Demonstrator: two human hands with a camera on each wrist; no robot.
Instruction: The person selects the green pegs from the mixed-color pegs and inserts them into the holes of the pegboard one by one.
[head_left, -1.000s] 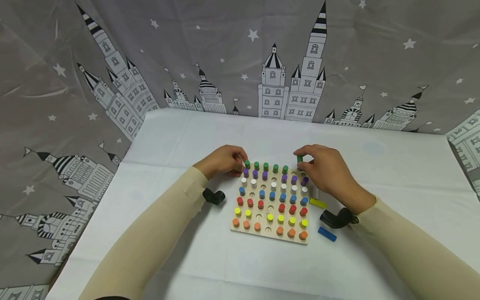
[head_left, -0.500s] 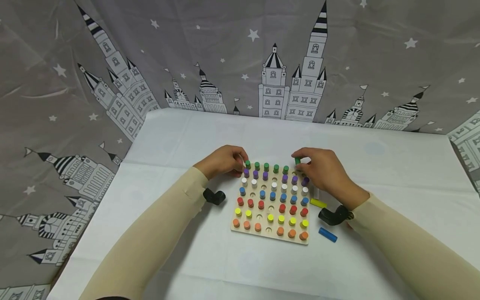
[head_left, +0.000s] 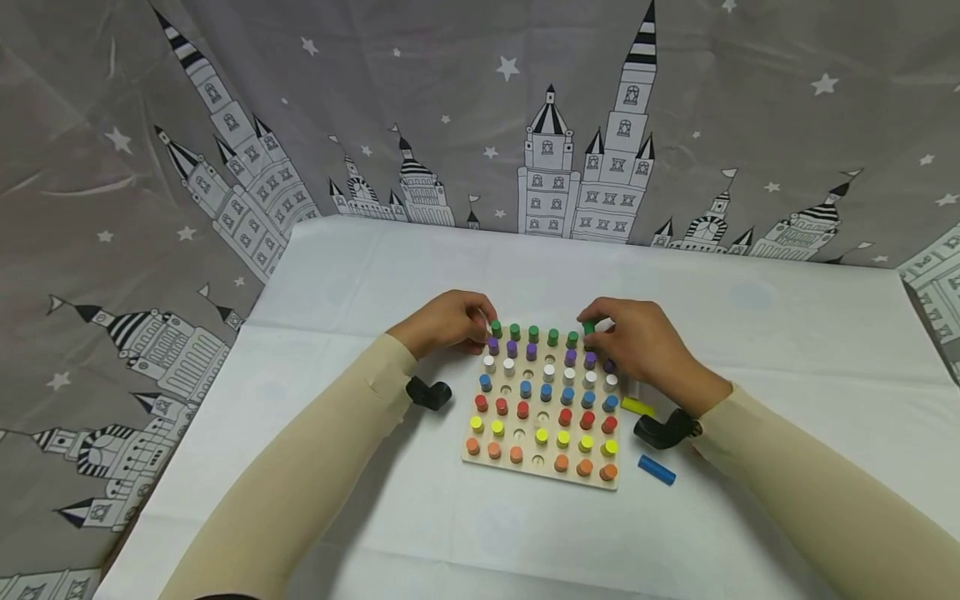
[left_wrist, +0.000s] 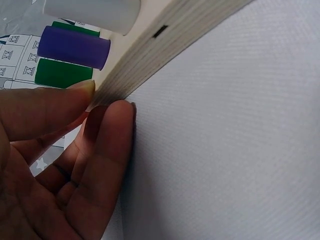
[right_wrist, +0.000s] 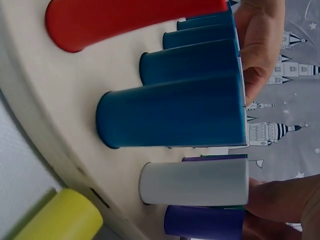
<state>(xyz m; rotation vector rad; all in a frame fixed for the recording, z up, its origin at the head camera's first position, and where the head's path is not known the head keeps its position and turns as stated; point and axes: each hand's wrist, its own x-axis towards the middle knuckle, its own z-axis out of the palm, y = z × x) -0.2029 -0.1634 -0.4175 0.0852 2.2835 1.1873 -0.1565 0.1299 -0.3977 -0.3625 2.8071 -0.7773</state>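
A wooden pegboard (head_left: 525, 479) lies on the white cloth, with rows of coloured pegs standing in it. My left hand (head_left: 448, 321) is at its far left corner. In the left wrist view, the thumb and fingers (left_wrist: 117, 130) pinch the board's edge beside a green peg (left_wrist: 62, 73). My right hand (head_left: 637, 333) pinches another green peg (head_left: 588, 327) at the far row, right of the other green ones. Whether its foot sits in a hole is hidden. In the right wrist view, blue (right_wrist: 175, 112) and white (right_wrist: 195, 183) pegs partly block the right hand.
A yellow peg (head_left: 637, 406) and a blue peg (head_left: 656, 469) lie loose right of the board. A white piece (head_left: 633, 388) lies just behind the yellow one, partly hidden. Bare holes show in several rows. A grey castle-print cloth (head_left: 450, 100) hangs behind.
My right hand has moved left and slightly nearer with the green peg, from above the board's far right part to beside the other green pegs. The left hand keeps its place.
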